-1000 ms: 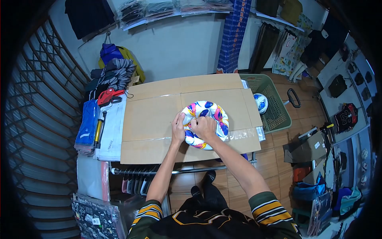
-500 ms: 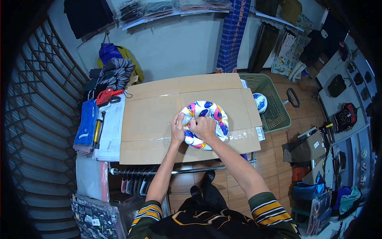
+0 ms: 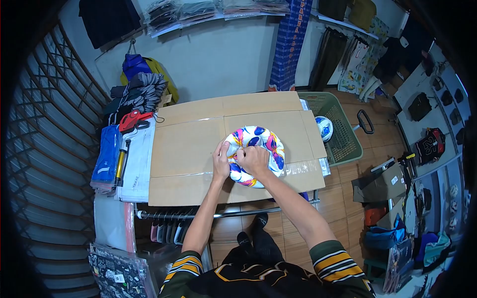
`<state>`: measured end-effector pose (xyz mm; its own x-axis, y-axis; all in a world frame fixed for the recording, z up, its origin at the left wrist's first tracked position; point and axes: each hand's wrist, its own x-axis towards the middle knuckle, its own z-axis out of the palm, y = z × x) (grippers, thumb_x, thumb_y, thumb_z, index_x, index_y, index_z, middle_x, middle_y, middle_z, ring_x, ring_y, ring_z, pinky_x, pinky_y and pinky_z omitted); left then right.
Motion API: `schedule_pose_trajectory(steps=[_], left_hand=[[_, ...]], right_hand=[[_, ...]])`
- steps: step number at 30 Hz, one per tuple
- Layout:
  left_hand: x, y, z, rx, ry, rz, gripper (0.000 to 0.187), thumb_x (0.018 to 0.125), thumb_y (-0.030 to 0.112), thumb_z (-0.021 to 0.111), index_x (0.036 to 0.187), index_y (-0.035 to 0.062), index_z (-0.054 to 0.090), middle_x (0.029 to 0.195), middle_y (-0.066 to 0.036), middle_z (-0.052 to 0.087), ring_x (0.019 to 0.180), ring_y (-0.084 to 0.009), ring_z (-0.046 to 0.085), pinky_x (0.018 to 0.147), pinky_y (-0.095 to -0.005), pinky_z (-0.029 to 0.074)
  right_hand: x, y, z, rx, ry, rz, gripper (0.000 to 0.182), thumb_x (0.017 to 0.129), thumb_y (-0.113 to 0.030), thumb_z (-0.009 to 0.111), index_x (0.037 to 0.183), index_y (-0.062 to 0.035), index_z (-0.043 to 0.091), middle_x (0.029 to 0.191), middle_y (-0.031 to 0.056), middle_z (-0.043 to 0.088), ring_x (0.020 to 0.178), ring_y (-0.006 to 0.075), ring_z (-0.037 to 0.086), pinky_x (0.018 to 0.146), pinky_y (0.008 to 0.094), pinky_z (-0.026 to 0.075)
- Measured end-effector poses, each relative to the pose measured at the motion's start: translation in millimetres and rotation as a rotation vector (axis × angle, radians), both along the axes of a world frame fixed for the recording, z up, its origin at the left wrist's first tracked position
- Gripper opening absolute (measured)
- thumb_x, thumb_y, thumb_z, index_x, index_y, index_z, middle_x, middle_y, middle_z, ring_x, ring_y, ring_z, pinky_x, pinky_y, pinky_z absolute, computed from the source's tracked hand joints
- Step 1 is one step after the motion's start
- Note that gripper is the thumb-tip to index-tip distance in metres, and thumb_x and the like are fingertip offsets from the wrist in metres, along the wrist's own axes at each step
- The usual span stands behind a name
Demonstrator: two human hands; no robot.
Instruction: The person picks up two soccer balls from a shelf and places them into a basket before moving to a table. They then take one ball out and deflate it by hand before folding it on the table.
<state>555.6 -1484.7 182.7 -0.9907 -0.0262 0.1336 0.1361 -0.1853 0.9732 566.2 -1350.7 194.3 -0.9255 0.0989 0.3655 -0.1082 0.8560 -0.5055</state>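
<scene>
A deflated ball [image 3: 276, 144], white with blue, pink and yellow patches, lies on the cardboard with its middle sunk in like a bowl. My left hand [image 3: 221, 161] grips its left rim, thumb on top and fingers along the outer side. Over the hollow, my right hand [image 3: 253, 160] is closed in a fist pressed into the ball's sunken middle. The underside of that fist is hidden, but no object shows in it.
Flattened cardboard [image 3: 186, 149] covers the table. To its left are a yellow hand pump [image 3: 120, 166], a red-handled tool [image 3: 131, 120] and blue packaged clothing [image 3: 107, 154]. On the right stands a green basket [image 3: 345, 144] with a white and blue ball [image 3: 324, 128] inside.
Almost nothing differs. Both hands keep the same hold and place on the ball, and the whole view has shifted very slightly.
</scene>
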Motion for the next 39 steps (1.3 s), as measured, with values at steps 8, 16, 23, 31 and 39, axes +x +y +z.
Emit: schedule_pose_trajectory(steps=[8,16,23,31,39], left_hand=[[-4,-6,-11,0.010,-0.032,-0.051,0.047,0.109,0.033,0.050,0.132,-0.0058,0.062,0.117,-0.013,0.070,0.108,-0.0186,0.065,0.097,-0.0319,0.050],[-4,-6,-10,0.000,-0.020,-0.052,0.049,0.109,0.035,0.050,0.133,-0.0055,0.062,0.118,-0.013,0.070,0.109,-0.0190,0.065,0.098,-0.0325,0.049],[-4,-5,-11,0.005,-0.020,-0.040,0.048,0.109,0.034,0.050,0.132,-0.0058,0.063,0.117,-0.013,0.070,0.108,-0.0189,0.065,0.097,-0.0323,0.050],[-3,-5,-10,0.045,-0.035,-0.052,0.046,0.108,0.031,0.050,0.132,-0.0062,0.062,0.118,-0.013,0.069,0.108,-0.0183,0.065,0.097,-0.0312,0.050],[-4,-5,-14,0.047,-0.034,-0.047,0.047,0.108,0.032,0.050,0.133,-0.0064,0.061,0.119,-0.013,0.070,0.109,-0.0185,0.065,0.098,-0.0312,0.050]], right_hand=[[1,-1,0,-0.004,0.000,0.002,0.034,0.082,-0.030,0.061,0.062,-0.0052,0.074,0.058,0.0213,0.064,0.052,0.0389,0.066,0.054,0.0486,0.054],[2,-1,2,-0.015,0.000,0.009,0.033,0.081,-0.030,0.061,0.063,-0.0055,0.075,0.058,0.0213,0.065,0.053,0.0390,0.066,0.055,0.0493,0.055],[1,-1,1,-0.014,-0.020,0.000,0.035,0.081,-0.032,0.061,0.064,-0.0063,0.076,0.059,0.0216,0.066,0.055,0.0389,0.068,0.057,0.0486,0.056],[3,-1,4,-0.014,-0.010,0.005,0.034,0.081,-0.030,0.061,0.063,-0.0051,0.075,0.058,0.0216,0.065,0.054,0.0390,0.067,0.056,0.0486,0.055],[2,-2,5,0.001,-0.049,-0.003,0.036,0.081,-0.032,0.060,0.064,-0.0043,0.076,0.060,0.0219,0.066,0.055,0.0385,0.068,0.056,0.0488,0.056]])
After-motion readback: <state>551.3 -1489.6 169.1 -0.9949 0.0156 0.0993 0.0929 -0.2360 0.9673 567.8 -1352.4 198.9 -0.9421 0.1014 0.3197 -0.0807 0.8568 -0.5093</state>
